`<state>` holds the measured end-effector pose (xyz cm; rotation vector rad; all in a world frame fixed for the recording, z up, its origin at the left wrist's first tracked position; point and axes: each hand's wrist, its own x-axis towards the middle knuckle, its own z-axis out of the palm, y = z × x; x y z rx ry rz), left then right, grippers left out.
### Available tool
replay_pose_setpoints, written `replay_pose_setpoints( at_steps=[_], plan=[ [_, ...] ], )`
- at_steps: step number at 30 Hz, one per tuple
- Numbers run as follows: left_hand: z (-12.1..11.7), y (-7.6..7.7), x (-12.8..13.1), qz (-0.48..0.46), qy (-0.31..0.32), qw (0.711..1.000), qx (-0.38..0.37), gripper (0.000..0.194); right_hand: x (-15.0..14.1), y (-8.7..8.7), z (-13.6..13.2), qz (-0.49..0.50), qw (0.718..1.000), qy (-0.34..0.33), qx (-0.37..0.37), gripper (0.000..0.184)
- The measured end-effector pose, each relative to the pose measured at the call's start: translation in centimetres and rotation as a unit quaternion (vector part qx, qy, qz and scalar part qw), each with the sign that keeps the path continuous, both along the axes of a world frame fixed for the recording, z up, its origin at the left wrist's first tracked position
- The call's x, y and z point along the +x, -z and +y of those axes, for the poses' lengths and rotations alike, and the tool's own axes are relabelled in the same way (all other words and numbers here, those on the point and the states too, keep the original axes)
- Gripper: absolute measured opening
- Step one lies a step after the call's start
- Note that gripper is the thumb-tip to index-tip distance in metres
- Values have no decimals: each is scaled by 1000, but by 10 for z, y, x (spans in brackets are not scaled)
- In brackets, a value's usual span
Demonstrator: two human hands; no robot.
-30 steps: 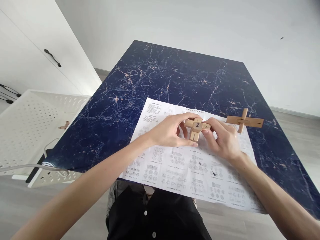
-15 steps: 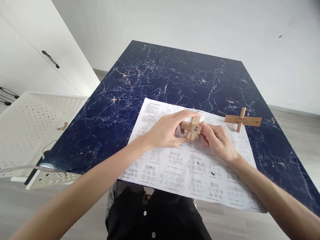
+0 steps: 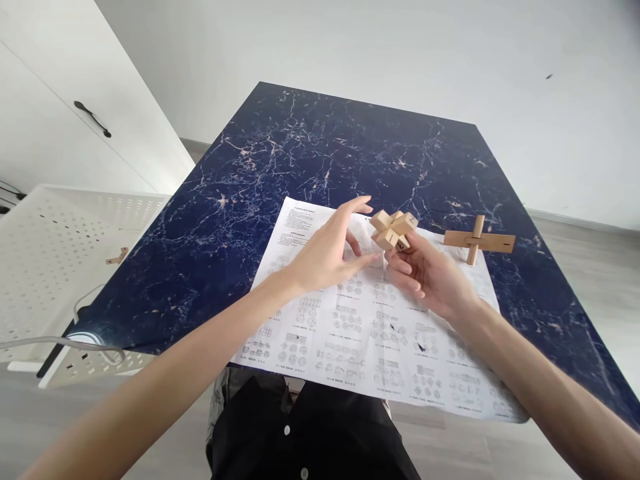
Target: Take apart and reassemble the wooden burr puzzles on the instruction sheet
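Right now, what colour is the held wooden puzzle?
The wooden puzzle is pale tan with dark markings, as the head view shows.

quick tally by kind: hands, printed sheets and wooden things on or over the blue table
Hands: 2 (left hand, right hand)
Printed sheets: 1 (the large white sheet)
Wooden things: 2 (numbered wooden cluster in the right hand, slat-and-rod cross)
Total: 5
Not counted: the small wooden piece past the table's left edge.
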<state>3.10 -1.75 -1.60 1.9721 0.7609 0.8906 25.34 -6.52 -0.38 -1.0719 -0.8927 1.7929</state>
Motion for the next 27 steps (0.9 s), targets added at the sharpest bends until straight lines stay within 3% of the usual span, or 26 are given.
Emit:
replay_pose_setpoints(
  at_steps=[3, 7, 16, 18, 27],
  plan=[
    [3, 2, -1, -5, -36, 999, -27, 76, 3, -2, 6, 92, 995, 14, -34, 30],
    [4, 3, -2, 16, -51, 998, -28, 64, 8, 1, 10, 170, 983, 62, -25, 17],
    [3, 0, -2, 22, -58, 997, -43, 54, 16, 6, 8, 220, 963, 153, 27, 3],
    [3, -1, -2, 22, -60, 997, -53, 53, 17, 5, 8, 219, 961, 163, 35, 7],
    [4, -1, -2, 34, -68, 996, -52, 47, 6, -3, 6, 206, 974, 86, -25, 16]
  ],
)
